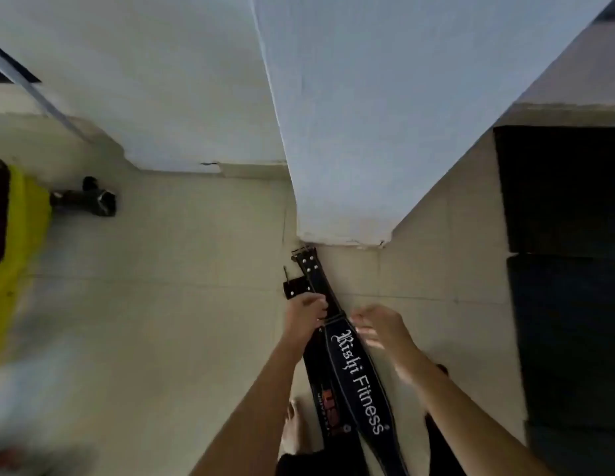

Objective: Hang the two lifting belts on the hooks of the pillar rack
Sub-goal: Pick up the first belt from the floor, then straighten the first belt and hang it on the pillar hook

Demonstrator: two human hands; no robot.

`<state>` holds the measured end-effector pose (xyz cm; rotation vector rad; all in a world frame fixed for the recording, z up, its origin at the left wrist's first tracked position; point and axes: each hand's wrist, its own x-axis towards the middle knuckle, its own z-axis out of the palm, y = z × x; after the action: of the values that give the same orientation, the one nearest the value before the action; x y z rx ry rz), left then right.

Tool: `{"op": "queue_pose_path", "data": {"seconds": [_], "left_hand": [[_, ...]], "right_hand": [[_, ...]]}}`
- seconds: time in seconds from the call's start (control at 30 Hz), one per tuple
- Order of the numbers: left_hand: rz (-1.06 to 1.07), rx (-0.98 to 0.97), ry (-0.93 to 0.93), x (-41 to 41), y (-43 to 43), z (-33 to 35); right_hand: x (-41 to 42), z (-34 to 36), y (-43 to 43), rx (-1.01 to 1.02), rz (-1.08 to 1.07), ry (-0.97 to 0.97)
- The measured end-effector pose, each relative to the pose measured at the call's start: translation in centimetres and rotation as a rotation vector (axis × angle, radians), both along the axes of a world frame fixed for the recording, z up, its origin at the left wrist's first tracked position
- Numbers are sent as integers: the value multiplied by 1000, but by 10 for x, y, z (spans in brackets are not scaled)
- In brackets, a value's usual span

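Two black leather lifting belts lie lengthwise on the pale tiled floor (161, 304), their buckle ends pointing at the foot of the white square pillar (350, 149). Far left of the pillar sits a blurred yellow object (20, 242), with a black pipe-shaped metal fitting (86, 199) just beside it. Nearer the pillar's base, the left hand (304, 316) is closed around the narrow straps of the belts, just below the riveted ends. The left belt (328, 412) carries a red logo too blurred to read. Overlapping it, the right belt (359, 376) reads "Rishi Fitness" in white lettering. The right hand (380, 326) hovers just beside this belt with fingers spread, gripping nothing. Right of the pillar lies dark rubber matting (567, 269).
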<state>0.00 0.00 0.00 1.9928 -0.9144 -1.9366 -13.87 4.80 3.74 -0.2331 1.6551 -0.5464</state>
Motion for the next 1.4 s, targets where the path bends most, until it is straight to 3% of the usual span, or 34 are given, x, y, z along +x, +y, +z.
{"op": "queue_pose_path", "data": {"seconds": [0.23,0.33,0.43,0.6,0.8,0.87,1.03,1.23,1.4], "left_hand": [[150,18,-146,-12,-66,-321],[208,7,-189,-13,-87,-388],[241,-1,-165,-7,-84,-392],[352,108,66,-7,-46,-254],[235,35,220,-12,23,54],[189,-66,279,-16,39,158],[24,-365,384,-28,62,335],[-56,-732,414,-45,90,476],[44,-1085,480,-48,105,579]], "right_hand": [[-3,-307,-100,-31,158,80],[7,-392,-117,11,295,57],[16,-398,-118,2,236,10],[10,-279,-85,-74,188,30],[-1,25,2,-239,97,52],[-4,125,29,-337,5,81],[-8,297,62,-691,-37,70],[-23,416,87,-1040,-122,47],[-29,493,111,-1259,-126,-23]]}}
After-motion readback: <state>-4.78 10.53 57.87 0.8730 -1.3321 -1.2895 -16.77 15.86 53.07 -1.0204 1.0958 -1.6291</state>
